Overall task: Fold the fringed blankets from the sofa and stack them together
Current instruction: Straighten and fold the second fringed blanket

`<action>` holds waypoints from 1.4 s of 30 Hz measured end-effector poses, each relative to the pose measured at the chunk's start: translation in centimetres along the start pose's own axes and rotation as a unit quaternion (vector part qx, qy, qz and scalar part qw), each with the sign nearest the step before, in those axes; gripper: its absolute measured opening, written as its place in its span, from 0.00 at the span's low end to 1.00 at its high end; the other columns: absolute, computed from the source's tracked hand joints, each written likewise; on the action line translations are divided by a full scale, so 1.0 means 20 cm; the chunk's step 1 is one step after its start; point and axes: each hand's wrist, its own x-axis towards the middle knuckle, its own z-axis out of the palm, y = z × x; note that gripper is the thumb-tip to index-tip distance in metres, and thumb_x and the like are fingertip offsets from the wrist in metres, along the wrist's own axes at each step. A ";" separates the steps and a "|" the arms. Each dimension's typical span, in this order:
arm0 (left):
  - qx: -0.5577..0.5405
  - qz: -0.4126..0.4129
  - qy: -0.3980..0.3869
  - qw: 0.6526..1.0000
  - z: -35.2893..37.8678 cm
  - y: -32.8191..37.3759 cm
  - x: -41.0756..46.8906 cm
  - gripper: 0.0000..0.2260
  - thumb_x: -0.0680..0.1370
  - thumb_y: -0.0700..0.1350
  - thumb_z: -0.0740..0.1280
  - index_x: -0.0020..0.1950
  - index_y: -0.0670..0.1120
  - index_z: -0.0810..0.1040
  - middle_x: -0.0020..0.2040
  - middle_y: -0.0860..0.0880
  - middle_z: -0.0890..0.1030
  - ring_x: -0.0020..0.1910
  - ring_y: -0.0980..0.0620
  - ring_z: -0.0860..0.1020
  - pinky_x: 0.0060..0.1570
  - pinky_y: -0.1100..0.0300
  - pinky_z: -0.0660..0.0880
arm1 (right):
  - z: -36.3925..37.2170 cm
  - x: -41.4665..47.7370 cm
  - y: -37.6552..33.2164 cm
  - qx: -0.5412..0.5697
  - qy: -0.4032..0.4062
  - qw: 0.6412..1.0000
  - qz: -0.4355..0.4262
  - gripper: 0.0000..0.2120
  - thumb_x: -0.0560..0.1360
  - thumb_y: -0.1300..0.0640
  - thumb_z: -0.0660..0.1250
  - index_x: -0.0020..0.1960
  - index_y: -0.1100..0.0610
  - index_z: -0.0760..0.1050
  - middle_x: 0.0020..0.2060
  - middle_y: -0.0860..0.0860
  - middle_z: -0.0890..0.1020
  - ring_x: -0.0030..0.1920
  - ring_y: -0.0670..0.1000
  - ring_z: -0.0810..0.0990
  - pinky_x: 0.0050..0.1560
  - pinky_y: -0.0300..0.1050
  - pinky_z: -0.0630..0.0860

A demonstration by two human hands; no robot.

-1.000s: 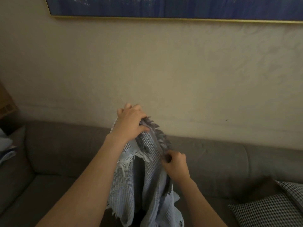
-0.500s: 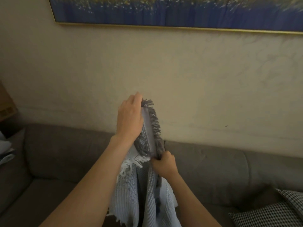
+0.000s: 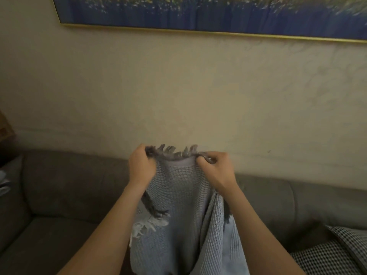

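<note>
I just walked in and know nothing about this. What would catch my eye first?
Dead centre, the left hand and right hand each grip the dark fringed top edge of a pale blue blanket, which hangs down between the arms. Behind it a grey sofa runs along the wall, with a checked cushion at lower right and a blue gold-framed painting high above.

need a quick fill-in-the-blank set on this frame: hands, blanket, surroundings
1. The left hand and the right hand each grip the blanket by its ____ top edge.
2. The blanket hangs in front of a grey ____.
3. The cushion at lower right has a black-and-white ____ pattern.
4. The painting on the wall has a thin ____ frame.

Missing words: fringed; sofa; checked; gold.
</note>
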 end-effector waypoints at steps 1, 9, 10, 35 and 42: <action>0.009 -0.001 -0.015 1.000 0.00 -0.02 0.00 0.14 0.80 0.29 0.63 0.61 0.38 0.82 0.58 0.39 0.84 0.58 0.38 0.81 0.53 0.53 0.74 | 0.00 -0.01 0.03 -0.016 0.002 1.000 0.004 0.17 0.75 0.61 0.67 0.29 0.54 0.70 0.25 0.48 0.69 0.28 0.47 0.64 0.32 0.47 0.59; 0.045 -0.028 -0.158 0.986 0.05 -0.03 -0.11 0.17 0.79 0.35 0.61 0.32 0.47 0.67 0.31 0.45 0.73 0.33 0.43 0.71 0.33 0.54 0.62 | 0.00 -0.10 0.03 0.143 -0.009 0.982 0.121 0.10 0.78 0.55 0.73 0.43 0.59 0.87 0.40 0.65 0.85 0.39 0.55 0.82 0.41 0.50 0.76; 0.040 -0.019 -0.169 0.985 0.06 -0.04 -0.11 0.17 0.79 0.34 0.62 0.31 0.47 0.66 0.30 0.46 0.72 0.32 0.44 0.70 0.33 0.54 0.62 | -0.01 -0.10 0.02 0.175 -0.008 0.974 0.143 0.09 0.78 0.58 0.72 0.44 0.62 0.87 0.42 0.67 0.85 0.41 0.57 0.84 0.42 0.51 0.78; -0.204 -0.001 -0.289 0.935 0.01 0.03 -0.30 0.07 0.84 0.50 0.69 0.53 0.49 0.84 0.45 0.57 0.88 0.45 0.58 0.86 0.46 0.63 0.79 | 0.02 -0.23 -0.01 0.320 -0.050 0.910 0.260 0.15 0.78 0.56 0.75 0.55 0.69 0.84 0.50 0.64 0.87 0.53 0.66 0.87 0.56 0.60 0.83; -0.239 -0.085 -0.359 0.898 0.02 0.13 -0.32 0.10 0.86 0.46 0.64 0.60 0.50 0.85 0.52 0.52 0.89 0.52 0.55 0.86 0.52 0.60 0.80 | 0.06 -0.26 0.03 0.251 -0.096 0.943 0.197 0.14 0.81 0.55 0.71 0.52 0.67 0.85 0.50 0.66 0.86 0.55 0.69 0.85 0.57 0.65 0.81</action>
